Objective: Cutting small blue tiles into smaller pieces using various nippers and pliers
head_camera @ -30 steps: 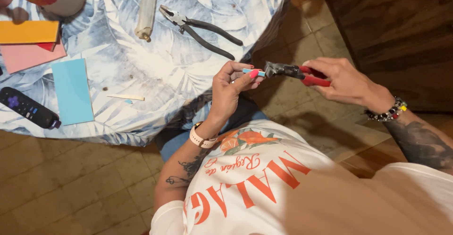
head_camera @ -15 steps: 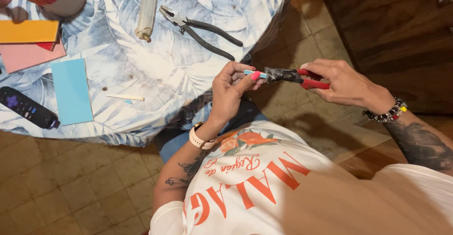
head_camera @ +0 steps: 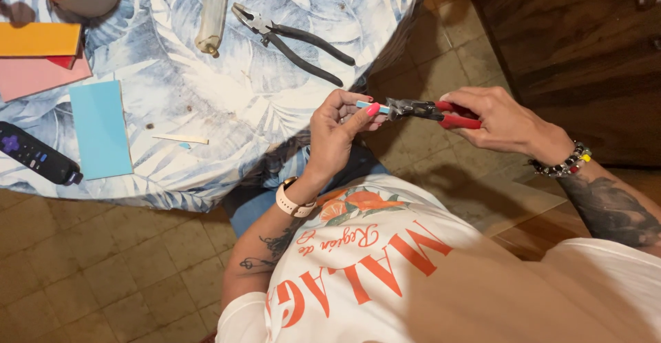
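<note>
A small, flat light-blue piece (head_camera: 363,104) sits pinched between the thumb and fingertips of the left hand (head_camera: 337,133), held in the air just past the table's edge, above the person's lap. Its free end meets the dark metal nose of a pair of red-handled pliers (head_camera: 430,112); whether the nose actually bites it is too small to tell. The right hand (head_camera: 499,119) is curled tight around the glossy red grips.

On the table (head_camera: 275,102), draped in a soft cloth printed with pale blue leaves, lie black-handled pliers (head_camera: 292,42) with their long handles splayed, a cream, tube-like roll (head_camera: 211,11), a thin pale stick (head_camera: 180,138), a smooth light-blue card (head_camera: 101,128), a pink sheet (head_camera: 38,76) under an orange one (head_camera: 38,39), and a black remote (head_camera: 36,154) with small buttons. The floor (head_camera: 89,274) is worn square tile
</note>
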